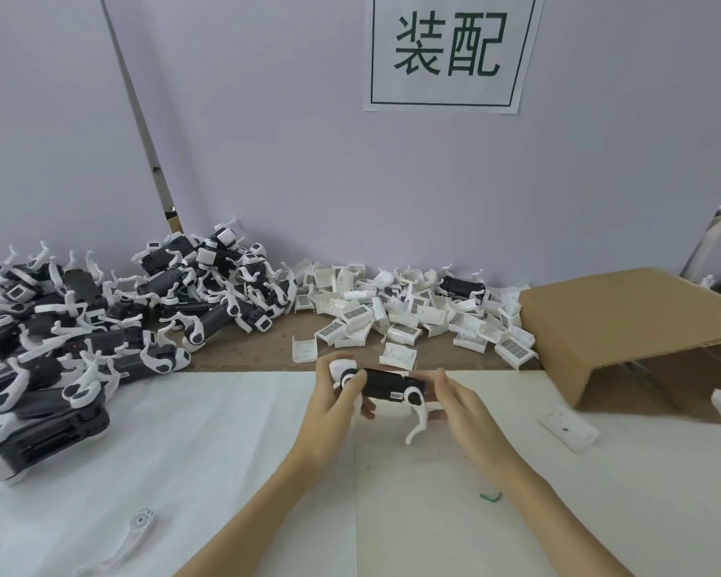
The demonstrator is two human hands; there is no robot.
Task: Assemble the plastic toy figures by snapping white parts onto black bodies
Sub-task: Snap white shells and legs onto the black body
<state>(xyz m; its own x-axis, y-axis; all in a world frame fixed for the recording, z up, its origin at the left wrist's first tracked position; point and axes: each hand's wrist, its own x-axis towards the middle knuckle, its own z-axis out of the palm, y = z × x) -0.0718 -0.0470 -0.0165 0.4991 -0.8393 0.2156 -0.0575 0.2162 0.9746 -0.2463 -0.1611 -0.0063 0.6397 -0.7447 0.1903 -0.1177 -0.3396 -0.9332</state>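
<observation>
I hold a black toy body (386, 384) with white parts between both hands, just above the white sheet. My left hand (337, 396) grips its left end, where a white rounded piece (342, 365) sits. My right hand (461, 403) holds the right end, where a white curved leg (418, 416) hangs down. A heap of loose white clip parts (408, 316) lies behind the hands. A large pile of black-and-white figures (101, 322) covers the left side.
An opened cardboard box (625, 326) lies on its side at the right. One loose white leg (130, 539) rests at the front left. A clear plastic piece (569, 431) and a small green scrap (491, 497) lie on the white sheet (209, 451).
</observation>
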